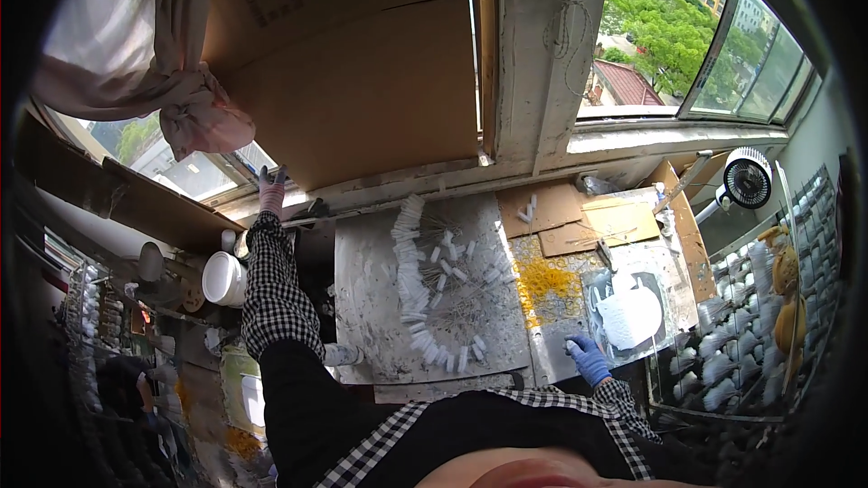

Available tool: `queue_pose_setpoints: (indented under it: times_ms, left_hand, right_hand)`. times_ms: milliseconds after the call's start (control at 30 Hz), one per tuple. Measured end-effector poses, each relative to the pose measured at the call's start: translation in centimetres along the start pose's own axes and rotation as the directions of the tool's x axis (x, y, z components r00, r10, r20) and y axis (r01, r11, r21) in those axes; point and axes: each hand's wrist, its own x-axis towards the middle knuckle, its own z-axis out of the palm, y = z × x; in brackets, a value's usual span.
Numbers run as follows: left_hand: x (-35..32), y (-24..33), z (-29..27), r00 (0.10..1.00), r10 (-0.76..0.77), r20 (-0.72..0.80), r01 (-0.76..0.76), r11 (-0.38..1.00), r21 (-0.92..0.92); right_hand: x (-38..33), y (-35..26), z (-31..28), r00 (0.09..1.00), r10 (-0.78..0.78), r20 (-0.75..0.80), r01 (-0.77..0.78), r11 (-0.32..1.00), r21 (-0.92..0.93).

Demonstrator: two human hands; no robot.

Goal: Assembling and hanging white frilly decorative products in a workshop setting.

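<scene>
Small white plastic piece [573,342] sits near the front edge of the paint-spattered grey desk [380,307], pinched in the blue-gloved right hand [589,360]. Keep that grip steady; the left hand [271,188], gloved, reaches the window ledge, grip unclear.

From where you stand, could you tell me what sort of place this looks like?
Probably a small craft or assembly workshop by a window. A paint-stained metal worktop holds rows of small white pieces on thin pins, wire racks hold more white pieces, and a fan stands nearby.
</scene>
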Motion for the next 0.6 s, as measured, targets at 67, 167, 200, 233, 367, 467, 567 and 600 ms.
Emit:
queue_pose_setpoints:
  times_ms: [67, 167, 200, 233, 367, 467, 567, 600]
  left_hand:
    - [0.8, -1.6, 1.9, 1.0, -0.002, -0.017, 0.002, 1.0, 0.017]
    - [4.1, -1.4, -0.3, 0.997, -0.038, -0.07, 0.042, 0.997, 0.058]
    - [4.9, -1.6, 0.5, 0.995, -0.041, -0.092, 0.047, 0.997, 0.06]
    - [5.3, -2.2, 2.3, 0.993, -0.002, -0.118, 0.008, 0.999, 0.05]
    - [9.2, -3.7, 0.4, 0.996, -0.07, -0.054, 0.064, 0.992, -0.11]
    - [11.9, -2.6, -3.0, 0.982, 0.191, 0.009, -0.191, 0.978, 0.089]
    - [8.9, -3.8, 4.2, 0.996, -0.016, -0.084, 0.01, 0.998, -0.069]
    - [9.1, -3.3, 3.1, 0.996, -0.018, -0.088, 0.014, 0.999, -0.043]
  right_hand:
    - [-0.4, 1.4, -1.3, 0.999, 0.019, -0.044, -0.02, 1.0, -0.016]
    - [-3.0, 0.5, -0.2, 0.993, 0.001, -0.114, -0.015, 0.992, -0.125]
    - [-3.4, -0.3, -0.5, 0.992, 0.024, -0.121, -0.046, 0.982, -0.184]
    - [-4.2, -1.6, -1.0, 0.992, 0.015, -0.123, -0.046, 0.967, -0.252]
    - [-5.3, -4.8, -0.4, 0.996, 0.051, -0.073, -0.071, 0.949, -0.309]
    - [-5.2, -6.3, 0.5, 0.998, 0.031, -0.058, -0.047, 0.954, -0.297]
    - [-7.1, -7.3, 0.9, 0.994, 0.031, -0.108, -0.07, 0.923, -0.378]
    - [-6.9, -8.1, 1.4, 0.992, 0.094, -0.09, -0.119, 0.936, -0.331]
